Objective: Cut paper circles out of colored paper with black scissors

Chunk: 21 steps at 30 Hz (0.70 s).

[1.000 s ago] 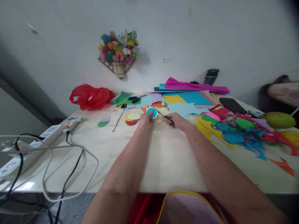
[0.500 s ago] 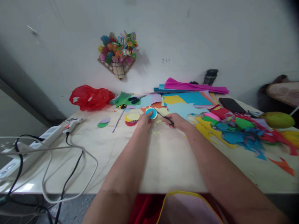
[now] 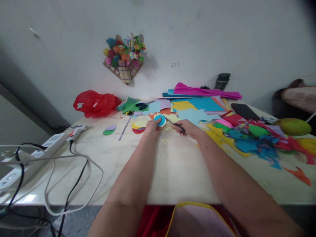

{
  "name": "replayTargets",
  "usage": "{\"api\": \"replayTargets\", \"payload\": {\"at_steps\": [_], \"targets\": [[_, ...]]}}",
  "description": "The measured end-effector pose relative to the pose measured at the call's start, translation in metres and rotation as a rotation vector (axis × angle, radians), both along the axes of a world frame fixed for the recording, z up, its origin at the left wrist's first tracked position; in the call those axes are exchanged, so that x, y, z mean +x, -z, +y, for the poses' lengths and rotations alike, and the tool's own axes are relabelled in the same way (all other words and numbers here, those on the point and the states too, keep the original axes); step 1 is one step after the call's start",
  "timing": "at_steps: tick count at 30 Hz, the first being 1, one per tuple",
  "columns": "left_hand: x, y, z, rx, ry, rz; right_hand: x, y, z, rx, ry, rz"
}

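Between the thumb and fingers of my left hand [image 3: 153, 125] is a blue paper circle [image 3: 160, 120] laid over a pale cream piece of paper [image 3: 165, 124] whose edge shows around it. My right hand [image 3: 186, 127] grips a pair of scissors [image 3: 179, 127] by the dark handles, its blades reaching left to the edge of the paper. Small pale yellow scraps [image 3: 166, 141] lie on the table below. Left of my left hand is a group of yellow and red paper circles [image 3: 139, 125]. A purple circle [image 3: 111, 127] overlaps a green one [image 3: 108, 132] further left.
Colored sheets [image 3: 209, 103] lie at the back, beside a second pair of scissors [image 3: 143, 105]. A heap of scraps [image 3: 256, 141] and a black phone [image 3: 245, 111] are on the right. At left are a red plastic bag [image 3: 96, 102], a power strip [image 3: 53, 140] and loose cables [image 3: 86, 158].
My right hand and the scissors have shifted very slightly to the right. The blue circle stays in my left hand almost unmoved.
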State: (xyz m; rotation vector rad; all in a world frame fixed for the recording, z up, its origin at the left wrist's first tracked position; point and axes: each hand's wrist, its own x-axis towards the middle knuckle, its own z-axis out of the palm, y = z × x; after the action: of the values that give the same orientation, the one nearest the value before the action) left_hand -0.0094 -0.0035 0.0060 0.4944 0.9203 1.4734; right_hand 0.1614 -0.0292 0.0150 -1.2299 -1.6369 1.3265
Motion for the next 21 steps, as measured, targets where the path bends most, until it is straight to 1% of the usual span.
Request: {"api": "replayTargets", "payload": {"at_steps": [9, 13, 17, 21], "targets": [[0.0008, -0.0001, -0.0016, 0.011, 0.048, 0.073, 0.0007, 0.0034, 0.0023, -0.006, 0.001, -0.009], [0.0012, -0.0017, -0.0041, 0.016, 0.063, 0.06, 0.0007, 0.0018, 0.0003, -0.01, -0.009, 0.005], [0.0012, -0.0032, -0.0053, 0.016, 0.075, 0.075, 0.0005, 0.0008, -0.0004, -0.001, 0.014, -0.006], [0.0005, -0.0022, -0.0046, 0.027, 0.087, 0.072, 0.0001, 0.0, -0.0004, 0.004, 0.017, -0.018]]}}
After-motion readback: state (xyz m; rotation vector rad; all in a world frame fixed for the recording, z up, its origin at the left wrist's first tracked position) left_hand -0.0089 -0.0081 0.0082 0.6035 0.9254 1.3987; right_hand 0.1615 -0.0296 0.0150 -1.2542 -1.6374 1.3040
